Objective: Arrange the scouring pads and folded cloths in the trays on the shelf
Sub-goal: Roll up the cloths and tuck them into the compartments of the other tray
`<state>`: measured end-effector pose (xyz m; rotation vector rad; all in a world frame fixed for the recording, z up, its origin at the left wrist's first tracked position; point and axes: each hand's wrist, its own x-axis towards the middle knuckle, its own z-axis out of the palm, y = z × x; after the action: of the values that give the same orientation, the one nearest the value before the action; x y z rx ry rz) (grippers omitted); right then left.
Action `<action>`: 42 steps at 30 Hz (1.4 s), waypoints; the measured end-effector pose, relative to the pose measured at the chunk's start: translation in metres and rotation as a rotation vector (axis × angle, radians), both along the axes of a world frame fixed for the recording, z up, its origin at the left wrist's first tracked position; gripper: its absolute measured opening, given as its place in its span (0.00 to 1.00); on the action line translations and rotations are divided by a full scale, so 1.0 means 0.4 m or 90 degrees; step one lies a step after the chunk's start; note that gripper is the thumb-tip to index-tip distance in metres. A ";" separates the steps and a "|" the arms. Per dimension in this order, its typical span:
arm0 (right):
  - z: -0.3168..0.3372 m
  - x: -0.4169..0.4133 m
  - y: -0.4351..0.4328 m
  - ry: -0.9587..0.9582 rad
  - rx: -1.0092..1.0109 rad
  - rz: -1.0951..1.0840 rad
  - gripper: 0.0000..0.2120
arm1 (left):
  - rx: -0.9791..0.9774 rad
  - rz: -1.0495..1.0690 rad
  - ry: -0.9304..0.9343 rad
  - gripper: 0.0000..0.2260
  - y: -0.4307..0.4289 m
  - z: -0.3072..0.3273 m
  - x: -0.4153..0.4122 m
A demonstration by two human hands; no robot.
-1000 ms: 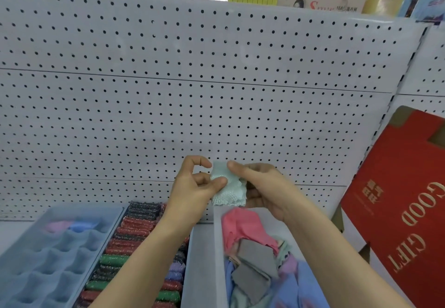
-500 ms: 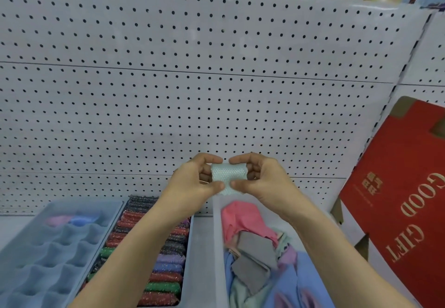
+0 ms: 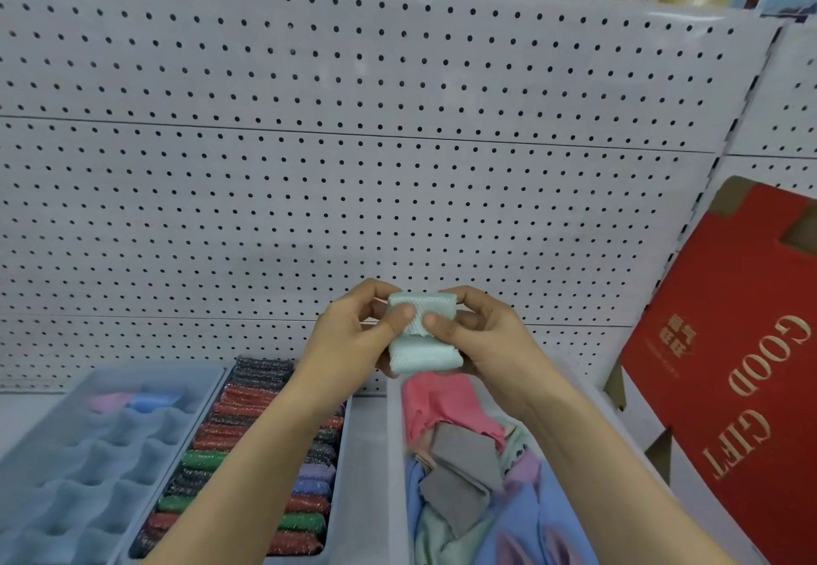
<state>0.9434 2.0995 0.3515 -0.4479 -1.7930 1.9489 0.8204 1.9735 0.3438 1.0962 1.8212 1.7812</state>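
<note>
A pale mint cloth (image 3: 423, 334), its weave bumpy and waffle-textured, sat folded between bare hands. Behind stood a matt white perforated back panel (image 3: 353, 193), smooth and painted. Glittery scouring pads (image 3: 261, 392) in red, green and dark tones sparkled in one matt grey-blue plastic tray (image 3: 340, 498). Soft, flat cloths (image 3: 460, 463) in pink, grey and blue lay beside them. A red cardboard box (image 3: 729, 387) carried shiny gold lettering.
</note>
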 end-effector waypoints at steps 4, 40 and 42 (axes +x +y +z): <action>-0.005 0.004 0.012 0.052 -0.071 -0.004 0.10 | 0.088 -0.011 -0.065 0.07 0.006 0.000 0.027; -0.355 -0.766 -0.464 -0.191 0.068 -0.052 0.12 | -0.322 0.448 -0.012 0.17 -0.645 -0.358 -0.750; -0.407 -0.813 -0.483 -0.212 0.109 -0.091 0.10 | -0.440 0.429 -0.014 0.21 -0.691 -0.414 -0.798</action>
<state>0.6184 1.9064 0.1887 -0.8572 -2.0463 1.6826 0.5013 1.6971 0.1780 0.1994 2.6865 1.2112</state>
